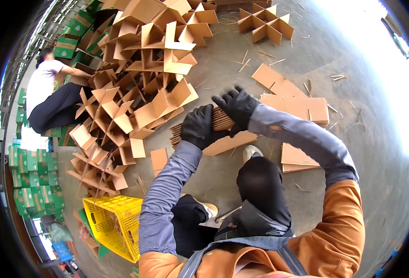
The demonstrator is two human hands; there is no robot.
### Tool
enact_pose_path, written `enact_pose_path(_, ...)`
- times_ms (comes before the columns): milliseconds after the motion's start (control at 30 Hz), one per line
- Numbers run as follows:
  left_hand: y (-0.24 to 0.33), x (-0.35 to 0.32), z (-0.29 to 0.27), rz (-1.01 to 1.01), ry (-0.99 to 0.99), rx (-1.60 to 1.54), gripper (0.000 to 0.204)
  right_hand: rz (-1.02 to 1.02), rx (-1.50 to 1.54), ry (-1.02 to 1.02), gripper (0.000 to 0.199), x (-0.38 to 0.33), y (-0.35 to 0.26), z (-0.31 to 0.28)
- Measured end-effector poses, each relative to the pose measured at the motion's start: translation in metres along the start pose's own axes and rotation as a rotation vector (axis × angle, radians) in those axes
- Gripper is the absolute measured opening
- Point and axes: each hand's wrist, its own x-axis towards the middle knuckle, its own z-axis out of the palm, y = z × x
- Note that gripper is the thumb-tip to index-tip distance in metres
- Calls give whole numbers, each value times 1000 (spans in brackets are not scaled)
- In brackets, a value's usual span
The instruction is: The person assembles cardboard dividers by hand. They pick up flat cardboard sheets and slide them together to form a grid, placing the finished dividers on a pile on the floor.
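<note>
Both of my hands wear black gloves and meet at a thick stack of brown cardboard strips (222, 119), held on edge above the floor. My left hand (198, 127) is closed around the left part of the stack. My right hand (237, 109) lies over its right end, with the fingers along the top and the thumb lower down; these fingers are slightly blurred, and the palm hides part of the stack. Just below the hands is a flat cardboard piece (230, 143). Left of them rises a large heap of interlocked cardboard dividers (125, 111).
Flat cardboard sheets (301, 107) lie to the right, with another pile (297, 157) nearer. A divider (265, 23) sits at the far side. A yellow crate (114, 227) lies lower left. Beyond the heap, a person (47, 88) reaches in near green boxes (33, 178). Cardboard scraps litter the floor.
</note>
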Motion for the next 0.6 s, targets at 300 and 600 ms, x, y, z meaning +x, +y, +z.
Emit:
enact_pose_path(300, -38, -27, -31, -160, -262, 51, 77, 107, 53, 15, 70, -3, -26, 7)
enact_pose_path(600, -49, -65, -11, -392, -105, -106, 74, 206, -49, 23, 74, 13, -60, 14)
